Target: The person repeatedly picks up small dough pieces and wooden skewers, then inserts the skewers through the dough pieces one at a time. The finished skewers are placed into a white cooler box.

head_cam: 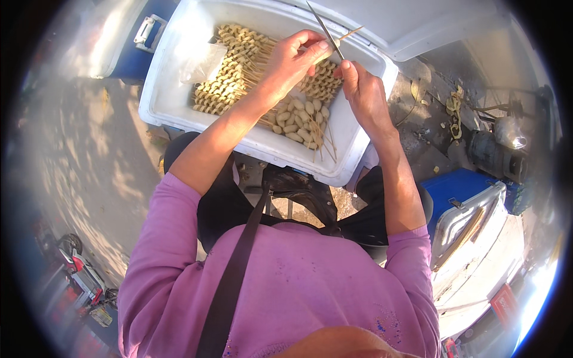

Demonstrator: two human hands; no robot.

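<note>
My left hand (301, 56) grips a wooden skewer (351, 32) carrying a pale piece of food, mostly hidden by the fingers. In my right hand (366, 91) is a narrow knife (323, 23), its blade crossing that piece by my left fingertips. Both hands are above an open white cooler box (340, 172). Inside, spiral-cut skewered pieces (224, 85) lie in rows at the left, with more skewered pieces (323, 83) under my hands. Smooth, uncut sausage-like pieces (299, 121) are heaped nearest me, several with sticks (329, 141) in or beside them.
A clear plastic bag (203, 62) lies inside the box at the left. The raised lid (429, 27) stands behind it. A blue cooler (130, 49) is at the left, another blue box (461, 192) at the right. Peelings (455, 109) litter the ground.
</note>
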